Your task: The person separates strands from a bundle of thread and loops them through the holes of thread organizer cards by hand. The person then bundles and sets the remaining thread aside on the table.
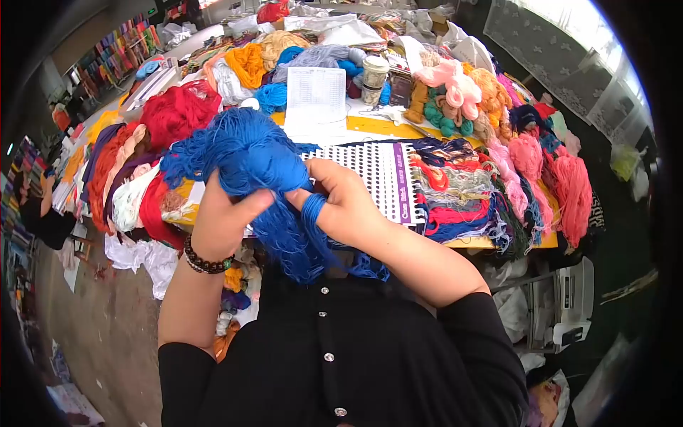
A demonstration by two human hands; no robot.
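Note:
A big bundle of blue embroidery thread [260, 160] is held up in front of my chest, its loose strands hanging down. My left hand [231, 213] is wrapped around the bundle's lower left side. On the right, my right hand [341, 199] pinches part of the same thread, with a loop of strands running over its thumb. Behind my right hand lies a white perforated thread card [363, 160] with a purple strip marked "Cross Stitch". Several multicoloured skeins [455, 188] extend from the card's right edge.
Heaps of coloured yarn, such as a red pile [181, 107] and pink skeins [526, 156], cover the table. A printed sheet [316, 96], a lidded cup [374, 78] and scissors [398, 117] lie beyond my hands. Another person [43, 213] is at far left.

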